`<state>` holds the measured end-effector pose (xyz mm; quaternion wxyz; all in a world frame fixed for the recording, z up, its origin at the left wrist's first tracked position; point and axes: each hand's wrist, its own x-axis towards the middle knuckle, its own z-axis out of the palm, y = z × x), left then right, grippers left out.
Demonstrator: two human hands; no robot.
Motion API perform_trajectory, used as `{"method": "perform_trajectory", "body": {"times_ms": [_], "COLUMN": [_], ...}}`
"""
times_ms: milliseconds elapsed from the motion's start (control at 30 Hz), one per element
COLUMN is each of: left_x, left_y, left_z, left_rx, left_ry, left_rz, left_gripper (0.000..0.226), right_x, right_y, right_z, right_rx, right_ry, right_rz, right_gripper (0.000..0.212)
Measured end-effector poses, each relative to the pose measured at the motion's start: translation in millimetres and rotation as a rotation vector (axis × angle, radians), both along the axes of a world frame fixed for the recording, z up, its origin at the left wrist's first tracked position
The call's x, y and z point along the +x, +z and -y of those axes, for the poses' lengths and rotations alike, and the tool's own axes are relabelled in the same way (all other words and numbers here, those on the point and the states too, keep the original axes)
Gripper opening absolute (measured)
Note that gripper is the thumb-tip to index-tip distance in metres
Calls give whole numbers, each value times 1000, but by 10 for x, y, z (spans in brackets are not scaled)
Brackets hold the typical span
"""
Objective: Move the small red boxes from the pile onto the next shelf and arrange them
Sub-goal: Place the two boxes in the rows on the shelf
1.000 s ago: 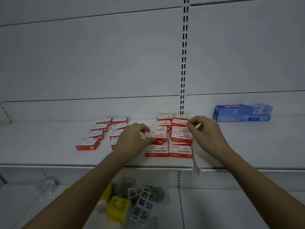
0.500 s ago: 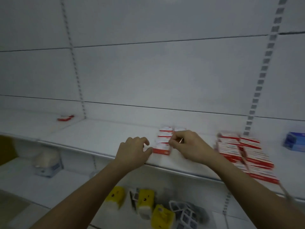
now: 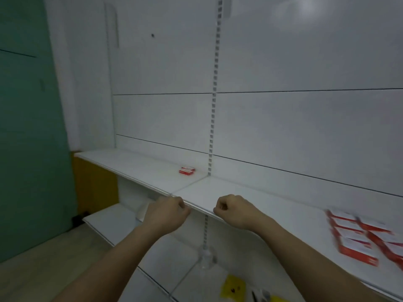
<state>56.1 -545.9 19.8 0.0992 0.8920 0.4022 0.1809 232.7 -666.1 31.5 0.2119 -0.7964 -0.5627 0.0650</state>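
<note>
My left hand and my right hand hover side by side at the front edge of the white shelf. Both have their fingers curled into fists, and no red box shows in either. One small red box lies alone on the neighbouring shelf section to the left, near the slotted upright. A blurred group of small red boxes with white tops lies on the shelf at the far right, well away from my right hand.
A slotted upright divides the two shelf sections. A green wall stands at the left. Lower shelves run beneath, with yellow items and a clear object at the bottom.
My view has swung far left: the pile has slid to the right edge and the lone box on the neighbouring section has come closer. Both hands moved left, away from the boxes, staying curled.
</note>
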Motion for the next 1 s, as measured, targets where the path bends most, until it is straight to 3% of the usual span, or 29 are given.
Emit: {"method": "perform_trajectory", "body": {"times_ms": [267,633,1000], "left_x": [-142,431,1064], "left_y": [-6,-24,-261], "left_z": [-883,-2289,-3616], "left_rx": [31,-17,-133], "left_ry": [85,42,-93], "left_rz": [-102,-160,-57], "left_gripper": [52,57,46], "right_x": [-123,584,1312], "right_y": [-27,-259,-510], "right_z": [-1083,-2517,-3531], "right_rx": [-46,-3,120], "right_ry": [12,-34,-208], "right_rz": [124,14,-118], "right_gripper": [29,39,21]}}
